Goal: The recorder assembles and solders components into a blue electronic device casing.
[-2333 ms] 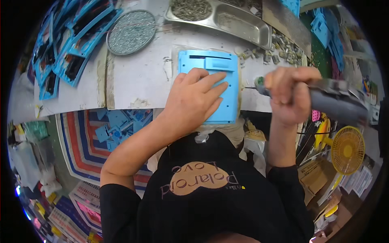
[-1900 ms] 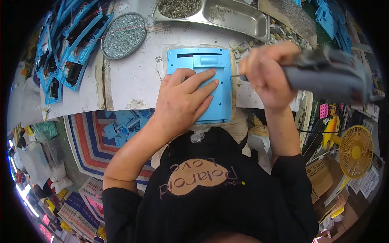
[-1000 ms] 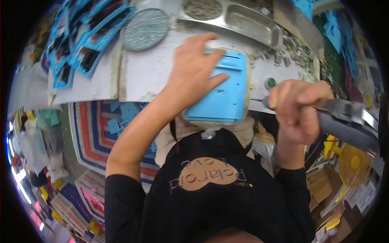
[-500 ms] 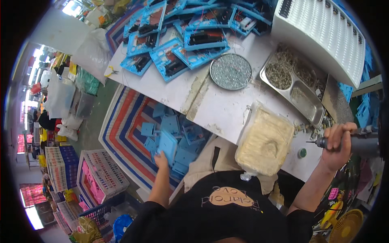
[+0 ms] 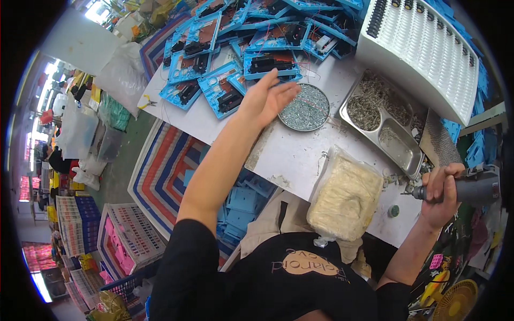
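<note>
My left hand (image 5: 266, 100) is raised over the white worktable (image 5: 289, 155), its fingers apart and nothing visible in them. Its fingertips are close to a light-blue plastic housing (image 5: 270, 65) with black parts and thin red wires; I cannot tell whether they touch it. Several similar housings lie heaped behind. Beside the hand is a round dish (image 5: 305, 109) of small silvery screws. At the right, my right hand (image 5: 441, 192) grips a dark grey electric screwdriver (image 5: 476, 187), its bit pointing left. Below my left forearm, light-blue plastic pieces (image 5: 243, 200) lie in a striped-lined container.
A steel compartment tray (image 5: 399, 136) of small metal parts stands right of the dish, beneath a white ribbed rack (image 5: 420, 51). A plastic-wrapped cream block (image 5: 345, 195) sits at the table's near edge. Yellow-handled pliers (image 5: 147, 101) lie at the left corner; crates (image 5: 134, 235) stand lower left.
My left hand has let go of a light-blue plastic piece at the striped-lined container and moved up over the table to the housings. My right hand still holds the electric screwdriver, slightly lower.
</note>
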Motion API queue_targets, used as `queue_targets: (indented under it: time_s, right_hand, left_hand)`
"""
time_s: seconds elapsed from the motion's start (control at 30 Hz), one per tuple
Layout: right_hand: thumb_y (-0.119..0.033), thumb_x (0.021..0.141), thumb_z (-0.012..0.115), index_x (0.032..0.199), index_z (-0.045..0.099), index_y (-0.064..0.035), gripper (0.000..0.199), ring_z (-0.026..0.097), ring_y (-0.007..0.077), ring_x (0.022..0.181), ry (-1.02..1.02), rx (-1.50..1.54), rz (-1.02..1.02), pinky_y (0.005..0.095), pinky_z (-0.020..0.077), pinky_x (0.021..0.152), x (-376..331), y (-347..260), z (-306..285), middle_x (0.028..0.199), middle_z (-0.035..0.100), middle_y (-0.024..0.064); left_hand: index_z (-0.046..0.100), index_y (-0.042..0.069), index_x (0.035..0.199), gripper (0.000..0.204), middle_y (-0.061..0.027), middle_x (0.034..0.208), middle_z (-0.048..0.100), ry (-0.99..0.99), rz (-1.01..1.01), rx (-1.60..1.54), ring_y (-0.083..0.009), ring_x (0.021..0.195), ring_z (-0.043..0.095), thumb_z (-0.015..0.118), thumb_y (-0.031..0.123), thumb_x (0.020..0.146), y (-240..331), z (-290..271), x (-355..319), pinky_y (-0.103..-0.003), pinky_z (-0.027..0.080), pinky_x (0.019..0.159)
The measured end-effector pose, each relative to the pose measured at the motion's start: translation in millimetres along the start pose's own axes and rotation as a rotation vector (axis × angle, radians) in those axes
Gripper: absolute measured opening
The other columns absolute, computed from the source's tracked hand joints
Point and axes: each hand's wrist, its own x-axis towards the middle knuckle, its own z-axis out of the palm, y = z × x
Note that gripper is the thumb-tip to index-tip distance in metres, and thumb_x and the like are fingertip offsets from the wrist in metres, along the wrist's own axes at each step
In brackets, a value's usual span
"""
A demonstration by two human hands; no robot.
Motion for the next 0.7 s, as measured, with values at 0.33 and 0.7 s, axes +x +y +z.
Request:
queue_targets:
  time_s: [0.33, 0.7]
  right_hand:
    - [-0.017, 0.099, 0.06, 0.11, 0.051, -0.0013, 0.022, 0.042, 0.0079, 0.051, 0.021, -0.064, 0.029, 0.0286, 0.0458, 0.062, 7.6, -14.2, -18.5, 0.063, 0.041, -0.0024]
    - [-0.014, 0.1, 0.059, 0.141, 0.044, 0.0062, 0.048, 0.065, 0.0189, 0.101, 0.303, -0.8, -0.628, 0.0342, 0.0537, 0.086, -18.1, -13.0, -1.5, 0.118, 0.064, 0.0199]
  left_hand:
    - [0.057, 0.001, 0.115, 0.03, -0.0195, 0.095, 0.069, 0.085, 0.058, -0.011, -0.0176, 0.069, 0.067, 0.054, 0.028, 0.103, 4.2, -10.0, 12.6, -0.025, 0.059, 0.055]
    - [0.058, 0.001, 0.127, 0.044, -0.009, 0.096, 0.07, -0.396, -0.086, 0.109, -0.011, 0.064, 0.062, 0.061, 0.028, 0.093, -27.6, -62.2, -120.7, -0.021, 0.043, 0.046]
